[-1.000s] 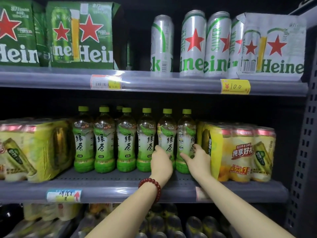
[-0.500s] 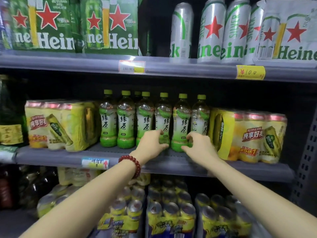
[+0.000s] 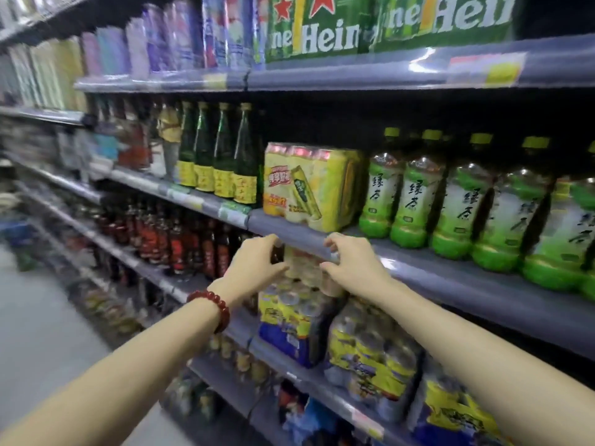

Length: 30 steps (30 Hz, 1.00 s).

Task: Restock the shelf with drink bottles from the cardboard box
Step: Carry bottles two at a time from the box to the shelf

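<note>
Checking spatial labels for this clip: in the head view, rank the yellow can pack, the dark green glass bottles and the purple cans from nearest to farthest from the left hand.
1. Yellow can pack: on the shelf just above the left hand.
2. Dark green glass bottles: same shelf, further left.
3. Purple cans: top shelf, up and left, blurred.

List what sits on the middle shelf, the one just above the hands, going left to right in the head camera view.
Dark green glass bottles → yellow multipack of cans → green tea bottles, running off the right edge.
</note>
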{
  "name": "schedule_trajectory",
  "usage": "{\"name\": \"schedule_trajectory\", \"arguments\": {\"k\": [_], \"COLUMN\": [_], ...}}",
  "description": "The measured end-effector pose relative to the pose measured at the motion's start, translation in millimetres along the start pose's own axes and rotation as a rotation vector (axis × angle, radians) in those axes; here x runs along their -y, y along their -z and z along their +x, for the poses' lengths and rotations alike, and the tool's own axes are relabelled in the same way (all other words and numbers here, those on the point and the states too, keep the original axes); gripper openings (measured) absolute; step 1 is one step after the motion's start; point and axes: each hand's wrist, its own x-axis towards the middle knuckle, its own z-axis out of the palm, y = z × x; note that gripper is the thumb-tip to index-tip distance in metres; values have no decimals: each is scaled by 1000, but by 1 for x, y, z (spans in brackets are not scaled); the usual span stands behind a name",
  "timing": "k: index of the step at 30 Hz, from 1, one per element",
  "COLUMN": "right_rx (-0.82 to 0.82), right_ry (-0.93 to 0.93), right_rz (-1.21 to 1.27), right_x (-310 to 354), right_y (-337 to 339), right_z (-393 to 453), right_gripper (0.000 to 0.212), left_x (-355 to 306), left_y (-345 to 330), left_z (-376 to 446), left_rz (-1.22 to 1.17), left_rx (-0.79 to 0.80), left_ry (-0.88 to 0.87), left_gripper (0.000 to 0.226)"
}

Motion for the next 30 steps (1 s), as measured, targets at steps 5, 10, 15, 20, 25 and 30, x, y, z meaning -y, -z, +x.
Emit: {"name": "schedule_trajectory", "arguments": {"k": [5,10,15,20,25,30], "right_rx": [190,378,486,604,696,805], "right_ry": [119,156,123,52,-7,-84], "right_rz": [104,160,193,216,191,204], "right_x": [42,68,72,47,12,-18], "right_y": [-89,-179,-276,-381,-495,-606], "right_z": [17,17,16,13,-6,-49], "right_gripper": [40,32,31,37,37,35], "left_x": [80,143,207,278,358,428], "left_y": [7,-19,-75,-148,-236,-324], "left_z": [-50,-91,-117,-141,-181,-229], "left_rz": [66,55,20,-65,-136,-166], "left_rx": [-28,-1,5,70,131,220], "left_ry": [266,452,560,664,782,908], "left_gripper": [40,37,36,41,43,45]}}
